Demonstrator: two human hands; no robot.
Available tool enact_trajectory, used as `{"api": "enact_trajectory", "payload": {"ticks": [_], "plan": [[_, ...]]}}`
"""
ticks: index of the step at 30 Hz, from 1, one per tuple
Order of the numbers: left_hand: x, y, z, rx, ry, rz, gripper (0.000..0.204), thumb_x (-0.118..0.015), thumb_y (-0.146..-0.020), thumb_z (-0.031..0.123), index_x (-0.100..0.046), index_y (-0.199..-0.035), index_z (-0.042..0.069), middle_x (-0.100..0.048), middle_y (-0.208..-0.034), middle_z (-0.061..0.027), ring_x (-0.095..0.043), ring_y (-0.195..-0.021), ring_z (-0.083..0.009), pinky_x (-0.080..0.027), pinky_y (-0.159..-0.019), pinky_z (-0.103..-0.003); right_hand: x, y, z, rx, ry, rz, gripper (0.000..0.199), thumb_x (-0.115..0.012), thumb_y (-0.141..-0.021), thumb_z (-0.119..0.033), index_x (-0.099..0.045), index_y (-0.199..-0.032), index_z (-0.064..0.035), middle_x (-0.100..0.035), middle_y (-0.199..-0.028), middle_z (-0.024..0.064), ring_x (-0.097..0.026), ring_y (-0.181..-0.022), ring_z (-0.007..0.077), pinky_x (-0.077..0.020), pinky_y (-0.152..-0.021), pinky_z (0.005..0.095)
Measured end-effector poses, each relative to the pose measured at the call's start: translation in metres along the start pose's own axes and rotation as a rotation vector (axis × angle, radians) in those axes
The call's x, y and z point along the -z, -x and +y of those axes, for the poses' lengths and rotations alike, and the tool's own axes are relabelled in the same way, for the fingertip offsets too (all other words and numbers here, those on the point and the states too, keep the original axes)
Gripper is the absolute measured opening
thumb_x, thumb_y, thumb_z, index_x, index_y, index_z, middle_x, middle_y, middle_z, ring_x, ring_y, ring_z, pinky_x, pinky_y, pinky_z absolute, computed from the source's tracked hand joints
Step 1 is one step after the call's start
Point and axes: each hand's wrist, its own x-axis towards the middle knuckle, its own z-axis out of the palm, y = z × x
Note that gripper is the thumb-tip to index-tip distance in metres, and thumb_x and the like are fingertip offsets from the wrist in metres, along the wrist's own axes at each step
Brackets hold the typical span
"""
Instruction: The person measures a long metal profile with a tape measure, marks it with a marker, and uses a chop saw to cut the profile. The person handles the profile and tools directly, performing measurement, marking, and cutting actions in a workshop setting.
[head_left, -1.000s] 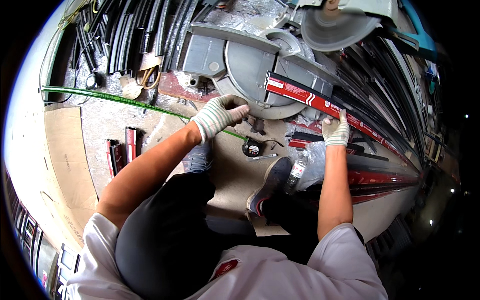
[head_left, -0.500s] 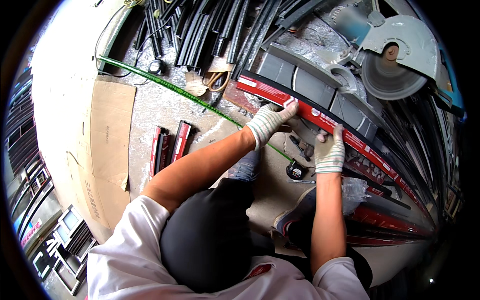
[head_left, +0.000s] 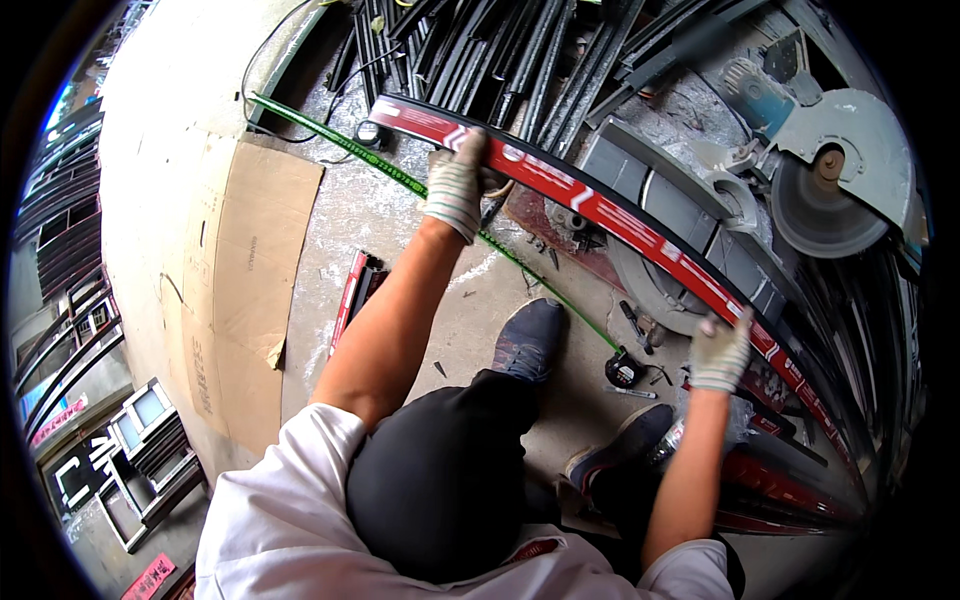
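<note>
A long black profile with red printed film [head_left: 600, 212] lies slantwise in both gloved hands, over the bed of a cut-off saw [head_left: 845, 190]. My left hand [head_left: 460, 190] closes on it near its far-left end, thumb over the red face. Farther along, towards the right, my right hand [head_left: 720, 352] grips the same profile with thumb and fingers at its near edge. Under my left hand runs a green tape measure blade [head_left: 540, 280]; its black case [head_left: 624, 369] sits on the floor near my right hand. The profile's right end fades among other bars.
Many black profiles [head_left: 510, 60] are heaped at the back. Flattened cardboard [head_left: 260, 250] covers the floor at left, beside short red-filmed pieces [head_left: 350, 300]. A marker [head_left: 631, 393] lies by the tape case. Long bars [head_left: 840, 330] crowd the right, below the saw's disc.
The profile has slid towards the far left, away from the saw bed's fence. My left hand moved left with it, and the hands are farther apart. The whole view has shifted somewhat.
</note>
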Motion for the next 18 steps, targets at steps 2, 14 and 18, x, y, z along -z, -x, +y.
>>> {"api": "enact_trajectory", "payload": {"ticks": [2, 14, 18], "plan": [[0.014, -0.034, 0.012, -0.065, 0.042, 0.049, 0.028, -0.076, -0.095, 0.036, -0.062, -0.090, 0.013, -0.059, -0.068, 0.0012, -0.051, -0.048, -0.0100, -0.043, -0.043, -0.024, 0.065, -0.027, -0.041, 0.000, -0.121, 0.036, 0.063, -0.079, -0.087, -0.051, -0.058, -0.130, -0.0094, -0.065, -0.110, 0.0033, -0.046, -0.074, 0.0149, -0.0384, -0.058, 0.0254], [0.002, -0.034, 0.029, -0.002, 0.023, 0.059, 0.053, -0.077, -0.091, 0.049, -0.061, -0.116, 0.005, -0.070, -0.110, -0.0110, -0.067, -0.098, -0.0252, -0.058, -0.089, -0.041, 0.015, -0.033, -0.013, -0.028, -0.153, -0.044, 0.043, -0.074, -0.094, -0.047, -0.065, -0.115, -0.0102, -0.071, -0.112, -0.0016, -0.052, -0.072, 0.0098, -0.0361, -0.053, 0.0229], [-0.059, 0.042, -0.020, 0.190, -0.039, -0.227, 0.051, -0.079, -0.090, 0.049, -0.065, -0.113, 0.005, -0.071, -0.108, -0.0089, -0.068, -0.099, -0.0230, -0.058, -0.080, -0.038, -0.049, -0.017, 0.026, -0.060, -0.116, -0.097, 0.048, -0.078, -0.089, -0.050, -0.065, -0.114, -0.0107, -0.070, -0.101, -0.0027, -0.050, -0.073, 0.0090, -0.0360, -0.055, 0.0223]]}}
